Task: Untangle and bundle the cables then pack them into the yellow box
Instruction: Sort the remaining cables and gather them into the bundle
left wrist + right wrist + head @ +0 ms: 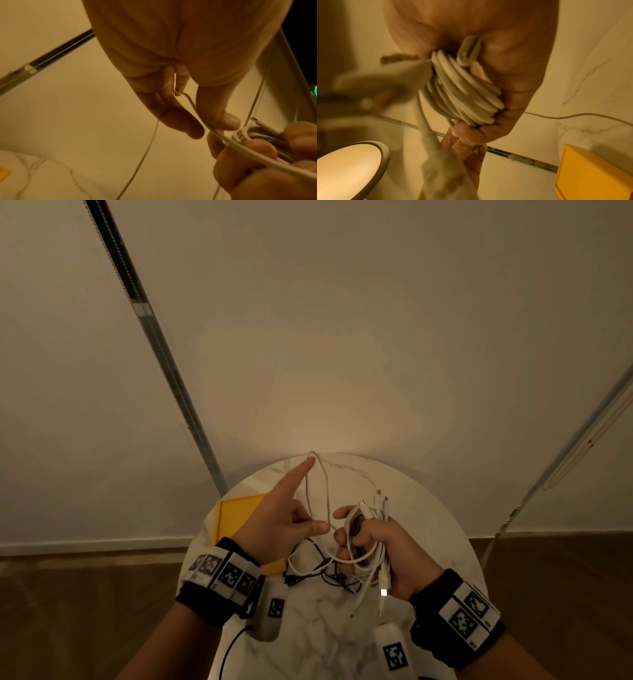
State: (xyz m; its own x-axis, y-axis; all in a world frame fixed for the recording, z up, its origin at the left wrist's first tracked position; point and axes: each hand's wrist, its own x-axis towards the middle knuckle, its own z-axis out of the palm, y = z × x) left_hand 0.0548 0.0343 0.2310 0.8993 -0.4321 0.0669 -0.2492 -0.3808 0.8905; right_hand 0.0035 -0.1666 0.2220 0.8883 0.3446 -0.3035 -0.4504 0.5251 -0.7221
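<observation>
My right hand (pixel 368 546) grips a coil of white cables (pixel 363 529), with several plugs sticking up above the fist and one dangling below it. In the right wrist view the coil (pixel 464 92) lies wound across the right hand's (pixel 518 83) palm. A long loop of white cable (pixel 325 491) runs from the coil up over the straight index finger of my left hand (pixel 298 508). The left thumb is stretched out beside the strand. In the left wrist view this cable (pixel 190 104) hooks over a fingertip of the left hand (pixel 197 119). The yellow box (pixel 236 515) lies open behind the left wrist.
A tangle of black cable (pixel 318 571) lies on the round marble table (pixel 435 515) under my hands. The table stands against a plain wall, with wooden floor on both sides. A round lit disc (pixel 351 169) shows low in the right wrist view.
</observation>
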